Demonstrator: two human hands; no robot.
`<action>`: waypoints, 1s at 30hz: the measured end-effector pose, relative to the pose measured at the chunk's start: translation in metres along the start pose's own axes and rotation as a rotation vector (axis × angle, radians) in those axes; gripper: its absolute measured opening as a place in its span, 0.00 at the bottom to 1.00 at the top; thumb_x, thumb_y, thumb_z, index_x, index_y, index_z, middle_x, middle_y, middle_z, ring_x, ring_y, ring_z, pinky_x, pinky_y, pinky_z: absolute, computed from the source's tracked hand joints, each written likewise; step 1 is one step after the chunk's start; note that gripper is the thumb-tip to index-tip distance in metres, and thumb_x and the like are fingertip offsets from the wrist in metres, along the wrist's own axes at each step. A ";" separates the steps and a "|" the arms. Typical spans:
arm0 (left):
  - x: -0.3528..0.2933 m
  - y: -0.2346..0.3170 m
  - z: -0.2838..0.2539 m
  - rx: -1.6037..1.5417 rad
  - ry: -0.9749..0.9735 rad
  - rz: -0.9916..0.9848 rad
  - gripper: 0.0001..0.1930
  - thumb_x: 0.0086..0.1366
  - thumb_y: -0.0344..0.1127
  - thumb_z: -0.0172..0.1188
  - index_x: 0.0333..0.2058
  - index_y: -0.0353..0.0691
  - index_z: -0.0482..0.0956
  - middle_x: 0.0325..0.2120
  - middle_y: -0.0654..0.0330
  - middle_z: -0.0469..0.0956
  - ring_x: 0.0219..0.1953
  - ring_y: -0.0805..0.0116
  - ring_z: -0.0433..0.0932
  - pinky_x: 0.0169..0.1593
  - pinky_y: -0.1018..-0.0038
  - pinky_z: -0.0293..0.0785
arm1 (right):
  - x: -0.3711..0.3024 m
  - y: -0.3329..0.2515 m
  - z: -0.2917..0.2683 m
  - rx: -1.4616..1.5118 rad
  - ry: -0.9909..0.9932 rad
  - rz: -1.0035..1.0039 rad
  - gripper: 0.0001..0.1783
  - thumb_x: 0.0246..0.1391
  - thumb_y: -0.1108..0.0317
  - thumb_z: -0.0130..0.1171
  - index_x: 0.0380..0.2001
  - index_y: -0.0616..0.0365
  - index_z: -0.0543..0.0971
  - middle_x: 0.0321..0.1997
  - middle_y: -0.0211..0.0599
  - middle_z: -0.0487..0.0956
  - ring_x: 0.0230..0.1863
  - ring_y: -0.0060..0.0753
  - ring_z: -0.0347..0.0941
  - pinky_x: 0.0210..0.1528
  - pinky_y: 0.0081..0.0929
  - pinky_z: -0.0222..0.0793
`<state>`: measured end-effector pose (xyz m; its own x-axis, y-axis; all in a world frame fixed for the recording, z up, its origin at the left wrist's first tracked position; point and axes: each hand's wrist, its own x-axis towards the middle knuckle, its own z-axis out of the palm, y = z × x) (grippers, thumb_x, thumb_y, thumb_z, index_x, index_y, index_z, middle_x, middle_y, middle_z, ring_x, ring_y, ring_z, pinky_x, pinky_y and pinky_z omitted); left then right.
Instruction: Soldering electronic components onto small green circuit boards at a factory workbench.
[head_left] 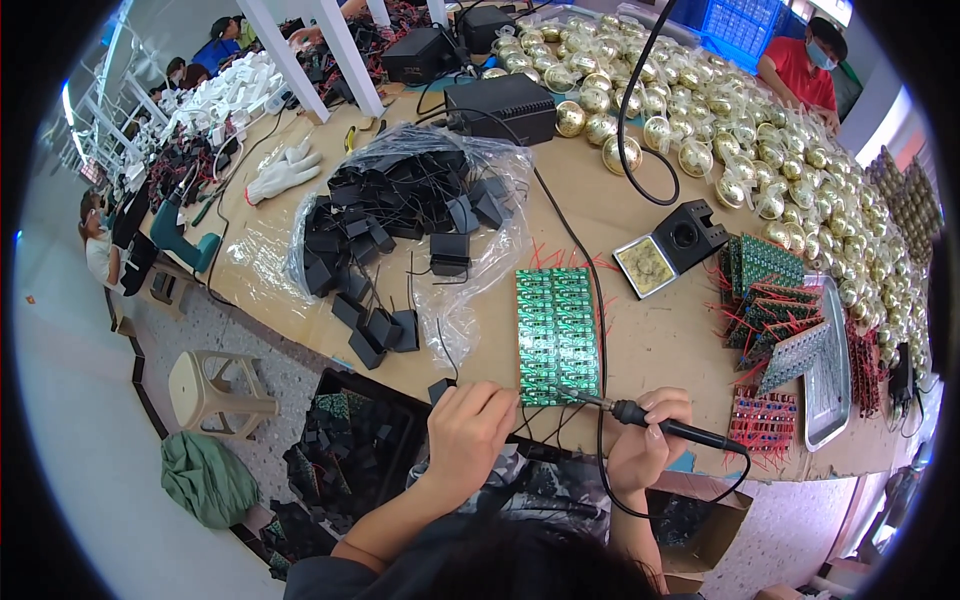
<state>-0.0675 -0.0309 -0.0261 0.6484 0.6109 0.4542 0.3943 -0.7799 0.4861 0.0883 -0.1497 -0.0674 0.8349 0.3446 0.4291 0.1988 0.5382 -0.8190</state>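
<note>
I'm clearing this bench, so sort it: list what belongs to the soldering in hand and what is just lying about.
In use:
- soldering iron in right hand
- green circuit board panel
- left hand at the panel's near edge
- iron stand

Lying about:
- gold balls
- white gloves
- metal tray
- plastic stool

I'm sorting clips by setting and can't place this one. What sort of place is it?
Most likely a small electronics assembly workshop. The right hand holds a soldering iron to a green circuit board panel, a soldering iron stand sits nearby, and gold spheres lie heaped on the shared table.
</note>
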 end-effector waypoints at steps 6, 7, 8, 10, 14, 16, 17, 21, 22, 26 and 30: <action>0.000 0.001 0.000 0.007 -0.002 -0.006 0.06 0.53 0.25 0.68 0.31 0.39 0.82 0.27 0.61 0.76 0.27 0.59 0.74 0.32 0.67 0.68 | -0.001 0.001 -0.002 0.005 0.014 0.003 0.09 0.50 0.66 0.54 0.30 0.59 0.69 0.37 0.38 0.65 0.37 0.29 0.60 0.42 0.25 0.60; 0.000 0.001 0.000 0.005 -0.003 -0.007 0.06 0.53 0.25 0.68 0.31 0.39 0.82 0.27 0.61 0.76 0.27 0.59 0.74 0.32 0.67 0.68 | -0.001 0.001 -0.002 0.006 0.019 0.010 0.09 0.50 0.66 0.55 0.30 0.59 0.69 0.37 0.38 0.65 0.37 0.29 0.60 0.43 0.25 0.60; 0.000 0.001 0.000 0.003 -0.004 -0.009 0.06 0.53 0.25 0.68 0.31 0.39 0.82 0.27 0.61 0.76 0.27 0.59 0.74 0.32 0.67 0.69 | -0.001 0.000 -0.001 0.007 0.019 0.010 0.09 0.50 0.66 0.55 0.30 0.59 0.69 0.37 0.38 0.65 0.37 0.29 0.60 0.43 0.25 0.60; 0.000 0.001 0.000 0.003 -0.006 -0.010 0.06 0.53 0.25 0.68 0.31 0.39 0.82 0.27 0.61 0.76 0.27 0.59 0.74 0.32 0.67 0.69 | 0.000 -0.001 0.002 0.011 0.080 0.028 0.10 0.48 0.64 0.56 0.28 0.59 0.70 0.34 0.42 0.69 0.36 0.30 0.63 0.42 0.26 0.58; -0.001 0.001 0.001 0.014 -0.005 -0.020 0.07 0.53 0.25 0.69 0.31 0.39 0.82 0.27 0.61 0.76 0.27 0.59 0.74 0.32 0.67 0.69 | -0.001 -0.002 0.002 0.017 0.079 0.037 0.10 0.48 0.65 0.56 0.27 0.59 0.70 0.34 0.41 0.69 0.36 0.30 0.63 0.42 0.26 0.58; -0.001 0.001 0.001 0.022 -0.003 -0.019 0.07 0.53 0.25 0.69 0.31 0.40 0.82 0.27 0.61 0.76 0.27 0.59 0.74 0.32 0.67 0.69 | -0.001 -0.002 0.002 0.020 0.082 0.043 0.09 0.48 0.65 0.56 0.27 0.59 0.70 0.34 0.41 0.69 0.36 0.30 0.63 0.42 0.26 0.58; -0.001 0.001 0.001 0.030 0.000 -0.020 0.07 0.53 0.25 0.69 0.31 0.40 0.82 0.27 0.62 0.76 0.27 0.59 0.74 0.32 0.67 0.69 | -0.001 -0.001 0.001 0.022 0.081 0.042 0.09 0.48 0.65 0.56 0.27 0.59 0.70 0.34 0.41 0.69 0.36 0.30 0.63 0.42 0.26 0.58; -0.002 -0.001 0.000 0.016 0.001 -0.034 0.07 0.53 0.26 0.69 0.32 0.40 0.82 0.28 0.61 0.76 0.29 0.59 0.74 0.34 0.67 0.70 | 0.000 0.001 -0.003 0.022 0.034 0.015 0.09 0.50 0.66 0.55 0.30 0.59 0.69 0.37 0.38 0.64 0.37 0.29 0.61 0.42 0.24 0.62; -0.003 -0.001 0.000 0.007 0.015 -0.036 0.08 0.53 0.26 0.69 0.34 0.40 0.82 0.30 0.60 0.76 0.32 0.58 0.75 0.37 0.66 0.70 | -0.001 0.001 -0.004 0.028 0.036 0.017 0.09 0.50 0.66 0.55 0.30 0.59 0.69 0.37 0.38 0.64 0.37 0.29 0.61 0.42 0.24 0.63; -0.008 -0.004 -0.006 0.069 0.213 -0.099 0.14 0.54 0.27 0.69 0.39 0.40 0.80 0.35 0.56 0.76 0.37 0.57 0.74 0.43 0.65 0.71 | -0.001 0.001 -0.004 0.043 0.060 0.020 0.09 0.50 0.67 0.55 0.31 0.60 0.69 0.37 0.39 0.64 0.37 0.29 0.61 0.41 0.24 0.64; 0.003 -0.031 -0.015 0.108 0.241 -0.302 0.18 0.55 0.27 0.69 0.44 0.40 0.75 0.36 0.56 0.78 0.35 0.61 0.73 0.43 0.66 0.70 | -0.001 0.000 -0.004 0.047 0.056 0.012 0.09 0.50 0.67 0.54 0.31 0.60 0.69 0.37 0.39 0.63 0.36 0.29 0.61 0.41 0.24 0.64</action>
<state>-0.0871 -0.0030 -0.0285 0.3268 0.8191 0.4715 0.6181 -0.5626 0.5490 0.0898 -0.1528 -0.0691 0.8646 0.3085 0.3965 0.1653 0.5706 -0.8044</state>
